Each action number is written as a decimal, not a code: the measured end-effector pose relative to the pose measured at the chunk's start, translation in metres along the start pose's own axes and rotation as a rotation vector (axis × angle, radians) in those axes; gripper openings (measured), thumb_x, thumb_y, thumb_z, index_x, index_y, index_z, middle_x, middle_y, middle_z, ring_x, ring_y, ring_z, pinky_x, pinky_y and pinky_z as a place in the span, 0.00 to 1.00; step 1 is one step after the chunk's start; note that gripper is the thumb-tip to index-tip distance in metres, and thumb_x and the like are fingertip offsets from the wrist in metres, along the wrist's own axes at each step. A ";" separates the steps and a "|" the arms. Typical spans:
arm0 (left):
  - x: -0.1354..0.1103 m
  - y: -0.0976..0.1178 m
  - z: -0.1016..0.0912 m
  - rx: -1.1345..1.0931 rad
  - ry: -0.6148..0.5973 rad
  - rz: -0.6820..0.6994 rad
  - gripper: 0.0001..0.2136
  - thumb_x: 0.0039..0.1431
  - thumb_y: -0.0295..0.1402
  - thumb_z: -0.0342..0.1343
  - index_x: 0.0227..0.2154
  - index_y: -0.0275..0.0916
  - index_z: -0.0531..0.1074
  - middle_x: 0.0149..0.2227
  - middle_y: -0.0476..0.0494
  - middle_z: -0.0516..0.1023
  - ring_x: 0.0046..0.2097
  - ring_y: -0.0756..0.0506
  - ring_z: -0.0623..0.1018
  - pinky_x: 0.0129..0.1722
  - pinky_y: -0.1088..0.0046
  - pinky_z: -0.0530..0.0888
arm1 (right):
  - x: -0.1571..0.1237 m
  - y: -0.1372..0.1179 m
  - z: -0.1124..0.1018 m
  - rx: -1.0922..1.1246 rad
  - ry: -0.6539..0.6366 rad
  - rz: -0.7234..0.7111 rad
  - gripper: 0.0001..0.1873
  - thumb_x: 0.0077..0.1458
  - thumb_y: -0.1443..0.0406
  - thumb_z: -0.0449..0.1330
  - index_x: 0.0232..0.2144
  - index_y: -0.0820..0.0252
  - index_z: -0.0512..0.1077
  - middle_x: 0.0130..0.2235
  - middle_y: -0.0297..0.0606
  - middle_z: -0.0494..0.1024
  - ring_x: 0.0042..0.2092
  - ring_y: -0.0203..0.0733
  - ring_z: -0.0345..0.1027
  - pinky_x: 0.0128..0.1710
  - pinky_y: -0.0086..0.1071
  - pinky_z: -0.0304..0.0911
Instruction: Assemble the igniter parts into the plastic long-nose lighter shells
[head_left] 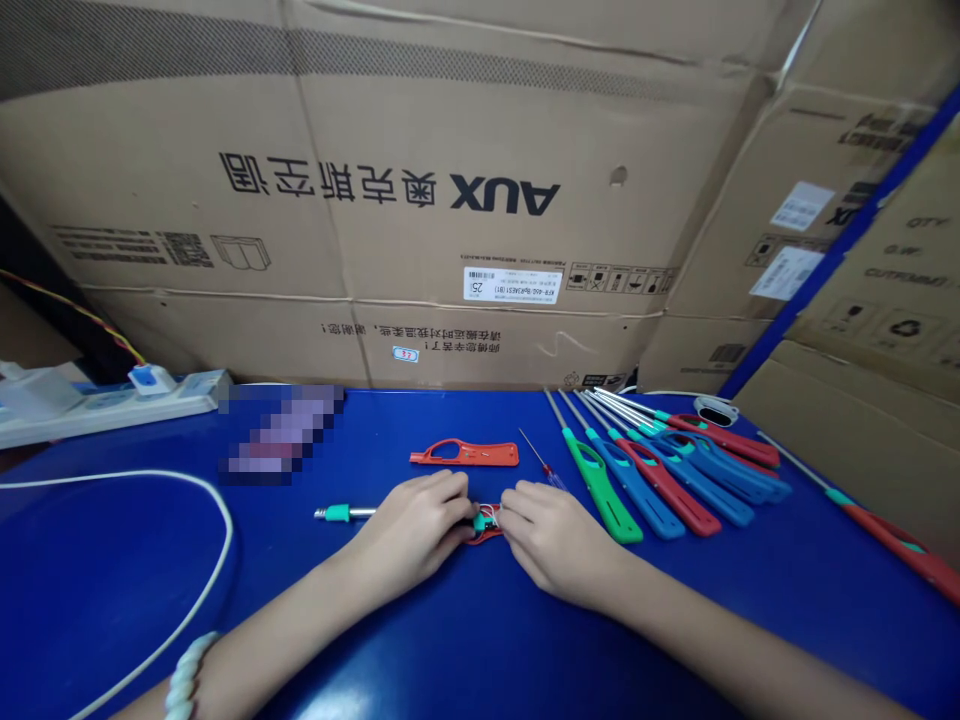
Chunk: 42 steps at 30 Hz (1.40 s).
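Observation:
Both hands rest on the blue table (pixel 465 650), meeting at a half-assembled long-nosed lighter (pixel 486 522). My left hand (pixel 416 525) is closed over its metal tube, whose teal-collared end (pixel 341 513) sticks out to the left. My right hand (pixel 551 540) pinches the red handle part with small wires at the joint. A loose red handle shell (pixel 465 455) lies just beyond the hands. A small screwdriver (pixel 541 462) lies to its right.
A row of several finished lighters (pixel 660 470) with green, blue and red handles lies at the right, one more red one (pixel 892 535) further right. A power strip (pixel 112 400) and white cable (pixel 202 590) are at the left. Big cardboard boxes (pixel 480 200) wall the back.

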<state>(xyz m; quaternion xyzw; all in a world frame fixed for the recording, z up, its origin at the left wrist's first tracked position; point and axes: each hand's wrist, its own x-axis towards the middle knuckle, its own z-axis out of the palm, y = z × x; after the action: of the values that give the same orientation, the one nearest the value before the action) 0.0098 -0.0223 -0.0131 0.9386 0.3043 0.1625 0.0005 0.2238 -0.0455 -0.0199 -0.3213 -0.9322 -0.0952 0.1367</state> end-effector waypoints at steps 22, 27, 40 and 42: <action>-0.003 -0.003 -0.011 -0.265 -0.057 -0.063 0.12 0.64 0.23 0.47 0.41 0.40 0.74 0.34 0.47 0.72 0.35 0.49 0.74 0.35 0.77 0.70 | 0.006 0.006 -0.010 0.334 -0.075 0.182 0.07 0.60 0.67 0.56 0.41 0.60 0.73 0.37 0.38 0.77 0.38 0.41 0.69 0.40 0.33 0.60; -0.003 -0.010 -0.009 -0.348 -0.055 -0.180 0.07 0.59 0.23 0.51 0.30 0.37 0.73 0.32 0.48 0.74 0.34 0.49 0.73 0.36 0.75 0.69 | 0.005 0.007 -0.010 0.304 -0.111 0.155 0.09 0.62 0.66 0.55 0.41 0.60 0.74 0.37 0.40 0.78 0.41 0.42 0.69 0.42 0.34 0.61; -0.002 -0.012 -0.006 -0.430 -0.095 -0.224 0.07 0.58 0.24 0.50 0.31 0.38 0.72 0.32 0.48 0.73 0.31 0.50 0.71 0.32 0.76 0.67 | 0.007 0.005 -0.007 0.401 -0.056 0.175 0.09 0.61 0.68 0.56 0.41 0.60 0.75 0.37 0.39 0.77 0.39 0.41 0.69 0.42 0.32 0.61; -0.001 -0.012 -0.007 -0.441 -0.103 -0.236 0.06 0.58 0.25 0.50 0.31 0.38 0.72 0.33 0.48 0.73 0.30 0.50 0.71 0.32 0.76 0.66 | 0.008 0.003 -0.008 0.407 -0.063 0.225 0.08 0.59 0.70 0.57 0.39 0.61 0.75 0.36 0.39 0.77 0.38 0.41 0.68 0.41 0.32 0.61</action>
<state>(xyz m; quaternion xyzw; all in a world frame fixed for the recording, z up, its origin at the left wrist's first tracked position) 0.0000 -0.0143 -0.0082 0.8808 0.3687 0.1754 0.2396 0.2213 -0.0410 -0.0096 -0.3919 -0.8943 0.1206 0.1791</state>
